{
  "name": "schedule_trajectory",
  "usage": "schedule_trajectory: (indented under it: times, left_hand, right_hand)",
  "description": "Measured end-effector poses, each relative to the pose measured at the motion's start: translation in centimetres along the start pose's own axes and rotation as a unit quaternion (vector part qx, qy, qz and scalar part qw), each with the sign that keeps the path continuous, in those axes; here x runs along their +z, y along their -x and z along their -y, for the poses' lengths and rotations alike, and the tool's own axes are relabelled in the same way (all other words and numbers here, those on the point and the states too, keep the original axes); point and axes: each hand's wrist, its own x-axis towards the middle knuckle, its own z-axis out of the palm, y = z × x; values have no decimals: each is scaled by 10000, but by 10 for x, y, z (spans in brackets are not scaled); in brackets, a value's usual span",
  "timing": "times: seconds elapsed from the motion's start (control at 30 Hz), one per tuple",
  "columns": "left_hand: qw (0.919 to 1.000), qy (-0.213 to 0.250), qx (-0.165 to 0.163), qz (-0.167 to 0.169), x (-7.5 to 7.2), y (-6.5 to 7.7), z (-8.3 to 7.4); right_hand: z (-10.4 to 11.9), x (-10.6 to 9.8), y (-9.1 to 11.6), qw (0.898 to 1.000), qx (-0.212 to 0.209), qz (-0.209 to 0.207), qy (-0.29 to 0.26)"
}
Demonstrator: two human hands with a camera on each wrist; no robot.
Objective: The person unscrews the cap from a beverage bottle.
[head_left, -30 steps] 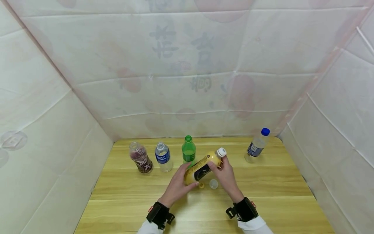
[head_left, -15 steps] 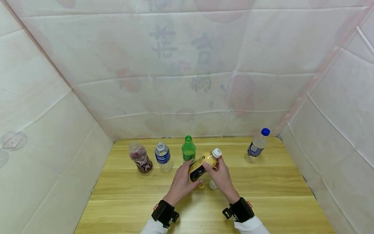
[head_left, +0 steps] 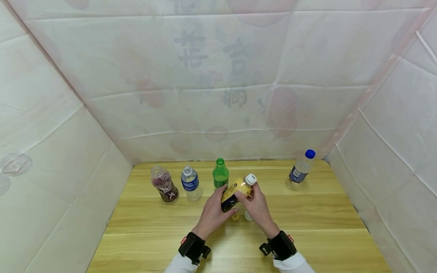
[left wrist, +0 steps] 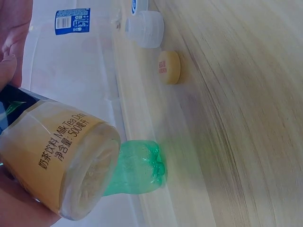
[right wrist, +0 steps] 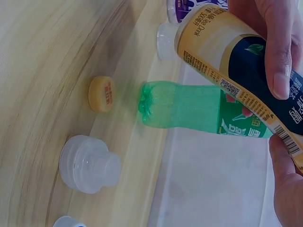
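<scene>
Both hands hold a milk tea bottle [head_left: 235,193] tilted above the table, its white cap [head_left: 250,179] up to the right. My left hand [head_left: 213,212] grips the lower half, thumb on the near side. My right hand [head_left: 257,206] holds it near the shoulder, thumb across the label. The base of the milk tea bottle [left wrist: 90,175] faces the left wrist camera. Below, on the table, lie a yellow cap [right wrist: 102,94] and a translucent stepped cap [right wrist: 87,163]. A white cap with blue on top [left wrist: 139,5] lies beyond them. An uncapped green bottle [head_left: 220,175] stands just behind.
At the left stand an uncapped purple-labelled bottle [head_left: 165,185] and an uncapped blue-labelled bottle [head_left: 190,182]. A clear bottle with a blue cap [head_left: 300,168] stands at the back right. Pale cloth walls [head_left: 218,113] enclose the wooden table [head_left: 146,242] on three sides.
The capped end of the milk tea bottle has shifted left. My left hand has moved slightly right and up, and my right hand slightly left. The other bottles have not moved.
</scene>
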Motion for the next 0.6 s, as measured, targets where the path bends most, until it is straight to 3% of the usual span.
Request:
schedule_trajectory:
  times: [0.33,0.6]
  left_hand:
    - [9996,229,-138,118,1,2,0]
    - [9997,197,-55,120,1,5,2]
  right_hand:
    - [-1,4,4,9997,-50,216,-49]
    - [-1,1,5,9993,73,330,138]
